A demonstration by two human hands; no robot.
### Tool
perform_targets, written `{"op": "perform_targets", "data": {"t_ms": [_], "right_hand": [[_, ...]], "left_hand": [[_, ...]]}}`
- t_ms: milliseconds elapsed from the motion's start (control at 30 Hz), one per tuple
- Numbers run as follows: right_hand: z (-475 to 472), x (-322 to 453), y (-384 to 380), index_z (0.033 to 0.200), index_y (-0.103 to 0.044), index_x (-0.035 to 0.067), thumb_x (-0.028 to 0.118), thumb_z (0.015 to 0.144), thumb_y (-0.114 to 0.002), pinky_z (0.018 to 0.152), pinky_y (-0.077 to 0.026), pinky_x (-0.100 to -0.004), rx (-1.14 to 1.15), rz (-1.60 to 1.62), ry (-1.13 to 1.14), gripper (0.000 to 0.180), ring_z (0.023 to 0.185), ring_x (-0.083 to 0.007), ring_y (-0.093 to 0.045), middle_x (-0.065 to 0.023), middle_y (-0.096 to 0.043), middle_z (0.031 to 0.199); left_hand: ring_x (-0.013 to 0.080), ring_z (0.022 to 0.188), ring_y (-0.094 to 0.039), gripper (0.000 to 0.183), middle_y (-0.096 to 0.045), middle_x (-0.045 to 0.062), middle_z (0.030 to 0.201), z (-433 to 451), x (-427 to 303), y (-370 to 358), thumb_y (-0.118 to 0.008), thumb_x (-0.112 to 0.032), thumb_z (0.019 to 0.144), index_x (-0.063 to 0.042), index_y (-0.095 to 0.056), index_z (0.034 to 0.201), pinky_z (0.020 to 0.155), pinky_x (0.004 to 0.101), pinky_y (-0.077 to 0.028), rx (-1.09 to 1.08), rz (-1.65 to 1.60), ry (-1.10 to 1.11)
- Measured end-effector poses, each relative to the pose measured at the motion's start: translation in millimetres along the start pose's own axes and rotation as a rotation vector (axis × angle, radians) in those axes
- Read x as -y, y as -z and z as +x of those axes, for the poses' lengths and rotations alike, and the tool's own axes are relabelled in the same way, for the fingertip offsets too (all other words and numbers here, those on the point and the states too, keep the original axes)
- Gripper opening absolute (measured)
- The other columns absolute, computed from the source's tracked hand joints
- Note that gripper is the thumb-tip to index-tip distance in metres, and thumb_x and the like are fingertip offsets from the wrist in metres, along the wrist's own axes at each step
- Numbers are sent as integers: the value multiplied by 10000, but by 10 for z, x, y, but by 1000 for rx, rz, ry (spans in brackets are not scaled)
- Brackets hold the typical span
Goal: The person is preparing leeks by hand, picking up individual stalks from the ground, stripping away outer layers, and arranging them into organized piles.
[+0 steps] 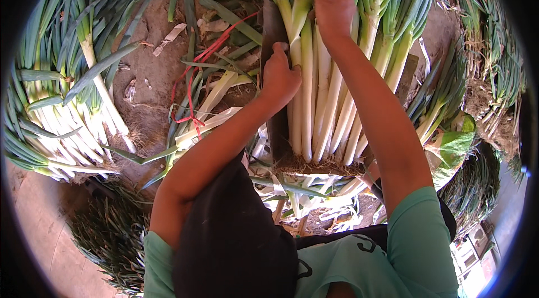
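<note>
A row of long white-stemmed green onions (307, 129) lies side by side in a dark trough-like holder (278, 142), roots toward me and green tops pointing away. My right hand (337, 14) has its fingers curled around a green onion where white turns to green. Lower and to the left, my left hand (280, 73) rests at the holder's left wall, its thumb against the outermost stalk. Its other fingers are partly hidden, so its grip is unclear. Between the hands, one stalk has a loose, folded outer leaf (300, 11).
Left on the ground lies a large pile of green onions (71, 121). Red twine (196, 73) crosses leaf scraps beside the holder. More onion bundles (484, 45) stand at the right, near a green-and-white bag (452, 150). Peeled scraps (299, 197) lie below the holder.
</note>
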State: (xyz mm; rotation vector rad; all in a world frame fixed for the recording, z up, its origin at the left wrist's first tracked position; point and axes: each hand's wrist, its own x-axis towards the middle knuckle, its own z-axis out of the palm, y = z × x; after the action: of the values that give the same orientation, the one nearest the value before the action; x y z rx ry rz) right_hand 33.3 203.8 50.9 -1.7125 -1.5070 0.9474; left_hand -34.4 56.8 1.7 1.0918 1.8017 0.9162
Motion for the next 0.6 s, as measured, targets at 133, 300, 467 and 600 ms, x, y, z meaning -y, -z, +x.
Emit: {"op": "perform_targets", "data": {"t_ms": [133,300,467,600], "right_hand": [[-140,-132,237,834,-627,-31,195,795,-640,663,-474,-295,-15,248,67,230,698,-196,-626,-118,-648,758],[-643,154,566,1013,-529,15,193,925,-514,806,-483,-335,148,750,-212,199,836,-201,-620,-119,-634,918],[-1115,170,924,1002,-504,36,198,938,-511,749,-466,-348,-9,824,-406,175,793,-210,-607,-101,-605,824],[-1427,303,1206,985,-515,29,206,947,-491,727,-447,-319,21,773,-542,184,743,-174,-570,-79,-568,785]], "left_hand": [[238,628,-594,365,-580,144,768,81,173,8,-568,-90,818,35,-445,1138,589,369,-498,85,-69,-3],[251,724,-571,378,-563,156,825,252,396,-41,-465,-284,937,43,-471,1125,600,360,-477,2,-310,220],[414,957,-572,408,-595,290,961,354,-35,31,-519,-301,910,67,-475,1081,817,424,-435,47,-172,144],[425,891,-580,370,-594,294,902,394,-131,78,-583,-248,875,55,-460,1047,768,438,-442,63,-41,87]]}}
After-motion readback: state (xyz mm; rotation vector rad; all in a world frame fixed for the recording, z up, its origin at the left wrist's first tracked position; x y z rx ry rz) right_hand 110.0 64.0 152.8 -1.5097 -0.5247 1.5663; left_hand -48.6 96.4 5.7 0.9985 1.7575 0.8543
